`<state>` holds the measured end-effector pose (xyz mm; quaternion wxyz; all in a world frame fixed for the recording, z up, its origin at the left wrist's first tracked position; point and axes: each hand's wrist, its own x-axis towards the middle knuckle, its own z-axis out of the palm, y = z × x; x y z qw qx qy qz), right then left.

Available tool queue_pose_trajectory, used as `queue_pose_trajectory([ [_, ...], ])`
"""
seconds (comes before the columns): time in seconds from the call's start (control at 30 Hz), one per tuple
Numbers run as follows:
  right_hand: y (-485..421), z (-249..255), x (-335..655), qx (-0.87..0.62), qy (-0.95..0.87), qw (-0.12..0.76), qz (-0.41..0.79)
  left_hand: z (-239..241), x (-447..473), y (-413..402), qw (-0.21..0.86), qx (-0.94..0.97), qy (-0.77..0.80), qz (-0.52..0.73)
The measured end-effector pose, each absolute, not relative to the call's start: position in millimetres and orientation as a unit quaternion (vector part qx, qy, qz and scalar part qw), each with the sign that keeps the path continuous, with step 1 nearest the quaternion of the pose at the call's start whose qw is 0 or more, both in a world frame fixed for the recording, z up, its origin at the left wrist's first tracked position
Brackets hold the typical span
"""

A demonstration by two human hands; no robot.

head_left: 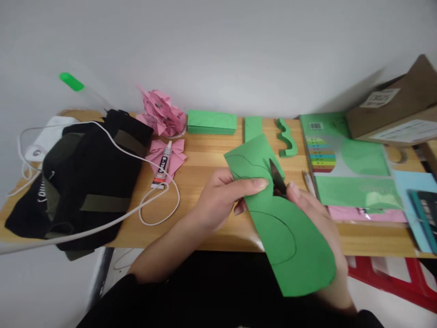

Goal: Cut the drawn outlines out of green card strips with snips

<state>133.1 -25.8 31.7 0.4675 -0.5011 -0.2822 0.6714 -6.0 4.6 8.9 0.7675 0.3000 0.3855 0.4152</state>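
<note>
My left hand pinches a long green paper sheet with pencil curves drawn on it, thumb on top near the sheet's middle. My right hand is mostly hidden behind the sheet and grips scissors, whose dark blades poke into the paper's right edge. The sheet hangs over the wooden table's front edge, tilted toward me.
A black bag with a white cable lies at left. A glue tube rests on a pink paper bow. Pink flowers, green paper stacks, a wavy green cutout, a coloured paper pack and cardboard boxes lie behind.
</note>
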Motion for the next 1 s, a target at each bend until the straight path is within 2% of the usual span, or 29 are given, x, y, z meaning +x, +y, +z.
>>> queue_pose_trajectory([
  [0.33, -28.5, 29.3, 132.6, -0.601, -0.287, 0.466, 0.582, 1.4, -3.8, -1.5, 0.745, 0.346, 0.331, 0.464],
  [0.7, -28.9, 32.2, 132.7, -0.574, -0.311, 0.457, 0.604, 5.7, -4.2, -1.7, 0.753, 0.34, 0.332, 0.454],
  [1.0, -28.6, 31.1, 135.8, -0.596, -0.341, 0.404, 0.604, 8.3, -2.4, -4.0, 0.752, 0.314, 0.379, 0.438],
])
